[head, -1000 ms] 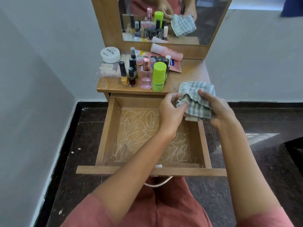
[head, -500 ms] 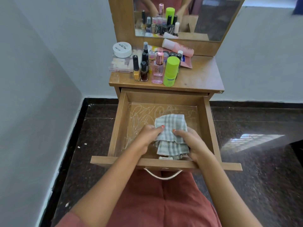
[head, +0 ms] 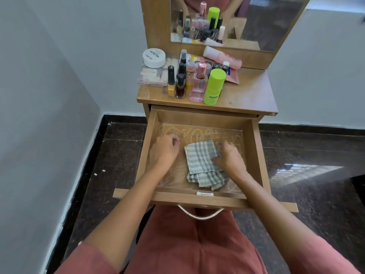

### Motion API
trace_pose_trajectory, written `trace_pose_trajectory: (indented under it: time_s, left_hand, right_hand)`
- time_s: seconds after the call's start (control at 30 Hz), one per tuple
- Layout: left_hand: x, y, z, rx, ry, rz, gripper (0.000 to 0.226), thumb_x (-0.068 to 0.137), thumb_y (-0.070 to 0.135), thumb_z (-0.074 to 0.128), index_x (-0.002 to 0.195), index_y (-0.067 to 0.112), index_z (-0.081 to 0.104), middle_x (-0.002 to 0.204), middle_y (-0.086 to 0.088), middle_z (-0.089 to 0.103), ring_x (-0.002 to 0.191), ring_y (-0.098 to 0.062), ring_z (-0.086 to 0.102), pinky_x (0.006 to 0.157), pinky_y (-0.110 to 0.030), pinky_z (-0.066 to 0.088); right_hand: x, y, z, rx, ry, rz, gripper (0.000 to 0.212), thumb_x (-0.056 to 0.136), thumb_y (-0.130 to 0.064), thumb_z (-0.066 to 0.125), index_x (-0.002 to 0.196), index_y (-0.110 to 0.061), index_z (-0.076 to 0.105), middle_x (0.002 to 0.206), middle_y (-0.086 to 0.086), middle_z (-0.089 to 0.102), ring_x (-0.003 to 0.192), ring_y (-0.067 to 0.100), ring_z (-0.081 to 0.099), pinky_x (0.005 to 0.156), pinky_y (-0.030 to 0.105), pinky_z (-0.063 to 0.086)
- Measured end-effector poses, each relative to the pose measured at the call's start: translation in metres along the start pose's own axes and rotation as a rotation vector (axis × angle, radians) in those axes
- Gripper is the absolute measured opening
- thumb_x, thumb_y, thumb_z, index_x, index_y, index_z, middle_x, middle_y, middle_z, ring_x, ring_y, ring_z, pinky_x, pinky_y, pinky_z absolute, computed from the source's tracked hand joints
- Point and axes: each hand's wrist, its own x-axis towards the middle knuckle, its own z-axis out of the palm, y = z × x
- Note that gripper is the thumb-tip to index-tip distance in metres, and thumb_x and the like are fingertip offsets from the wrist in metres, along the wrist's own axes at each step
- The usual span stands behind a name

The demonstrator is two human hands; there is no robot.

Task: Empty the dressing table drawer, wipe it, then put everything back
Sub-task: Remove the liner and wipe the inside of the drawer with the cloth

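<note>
The wooden drawer (head: 197,198) is pulled out over my lap, and its floor is streaked with white scribble marks. A folded grey-and-white checked cloth (head: 199,157) lies flat on the drawer floor, right of centre. My right hand (head: 230,158) grips the cloth's right edge, with the thumb on top. Inside the drawer, my left hand (head: 164,151) sits just left of the cloth with loosely curled fingers, holding nothing and not touching it. Apart from the cloth, the drawer holds nothing.
Cosmetics crowd the left of the tabletop (head: 250,91): a lime-green bottle (head: 214,86), a pink perfume bottle (head: 198,84), nail polishes, a white jar (head: 154,57) and a pink tube (head: 221,56). The mirror (head: 266,22) stands behind them. A grey wall is close on the left, above dark floor.
Both hands brought the cloth down from above the drawer's right rim onto its floor. My left hand then let go and moved left, while my right hand stays on the cloth.
</note>
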Motion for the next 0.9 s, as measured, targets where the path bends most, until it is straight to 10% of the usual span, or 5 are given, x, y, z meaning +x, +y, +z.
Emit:
trace_pose_trajectory:
  time_s: [0.1,0.23,0.4,0.57,0.9]
  left_hand:
    - [0.004,-0.006,-0.009,-0.038,0.187,0.068,0.024,0.094,0.009,0.048,0.111,0.012,0.064,0.104,-0.006,0.068,0.062,-0.007,0.050,0.050,-0.007,0.042]
    - [0.011,-0.016,-0.018,-0.018,0.407,0.080,0.026,0.090,0.005,0.050,0.114,0.010,0.060,0.125,-0.011,0.050,0.113,-0.025,0.047,0.089,-0.028,0.043]
    - [0.022,-0.027,-0.020,-0.225,0.262,-0.144,0.033,0.100,0.022,0.031,0.121,0.006,0.050,0.125,-0.016,0.052,0.112,-0.032,0.052,0.087,-0.039,0.043]
    - [0.023,-0.034,-0.019,-0.226,0.225,-0.203,0.039,0.101,0.025,0.024,0.113,0.004,0.053,0.111,-0.021,0.060,0.101,-0.038,0.058,0.086,-0.044,0.045]
    - [0.021,-0.036,-0.016,-0.132,0.218,-0.170,0.034,0.101,0.020,0.024,0.115,0.005,0.051,0.105,-0.018,0.062,0.097,-0.038,0.060,0.082,-0.044,0.045]
  right_hand:
    - [-0.005,-0.002,0.006,-0.130,0.091,-0.224,0.039,0.086,-0.005,0.054,0.123,-0.003,0.044,0.130,0.017,0.042,0.110,0.030,0.048,0.089,0.035,0.044]
    - [-0.011,-0.010,0.010,-0.329,-0.080,-0.498,0.049,0.089,-0.030,0.054,0.132,-0.013,0.040,0.142,0.012,0.031,0.130,0.027,0.032,0.109,0.041,0.033]
    - [-0.011,0.008,0.019,-0.691,-0.407,-0.508,0.079,0.090,-0.056,0.036,0.146,-0.021,-0.009,0.155,0.005,-0.016,0.143,0.026,-0.015,0.114,0.050,-0.006]
    - [0.002,0.010,0.038,-0.679,-0.344,-0.473,0.093,0.063,-0.075,-0.018,0.138,-0.022,-0.028,0.153,0.007,-0.024,0.140,0.028,-0.022,0.109,0.050,-0.015]
    - [0.036,-0.040,0.066,-0.485,-0.119,-0.246,0.070,0.096,-0.049,0.021,0.145,-0.013,-0.014,0.153,0.013,-0.020,0.141,0.032,-0.017,0.114,0.049,-0.009]
